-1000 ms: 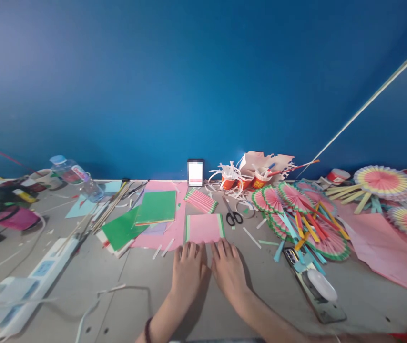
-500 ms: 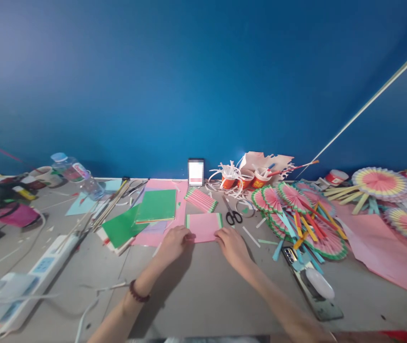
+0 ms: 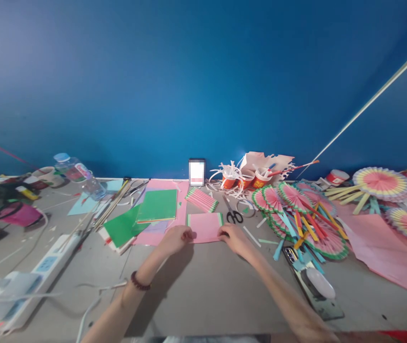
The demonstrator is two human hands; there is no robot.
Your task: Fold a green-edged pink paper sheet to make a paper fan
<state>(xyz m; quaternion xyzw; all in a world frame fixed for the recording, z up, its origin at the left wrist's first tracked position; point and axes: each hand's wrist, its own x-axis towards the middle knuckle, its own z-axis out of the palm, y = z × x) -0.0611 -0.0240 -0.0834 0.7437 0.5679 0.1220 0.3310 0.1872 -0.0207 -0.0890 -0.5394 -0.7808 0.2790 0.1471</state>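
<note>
A pink sheet of paper [image 3: 205, 227] with green strips along its two sides lies flat on the grey table in front of me. My left hand [image 3: 178, 239] pinches its near left corner, fingers curled. At the near right corner my right hand [image 3: 235, 239] has its fingers closed on the edge. Just beyond the sheet is a pleated pink-and-green paper piece [image 3: 202, 199]. Black-handled scissors [image 3: 234, 217] lie right of the sheet, close to my right hand. Green paper sheets [image 3: 157, 205] are stacked to the left on a larger pink sheet [image 3: 147, 238].
Pleated paper fans [image 3: 327, 242] with coloured strips are heaped on the right, near a phone [image 3: 325, 309] with a white mouse [image 3: 320, 283]. Red paper cups [image 3: 260, 180] stand by the blue wall. Leftward are a plastic bottle [image 3: 78, 172], sticks [image 3: 113, 204] and a power strip [image 3: 46, 271].
My right hand has shifted slightly right along the near edge, its fingers more curled. The left hand and the pink sheet stay almost in place.
</note>
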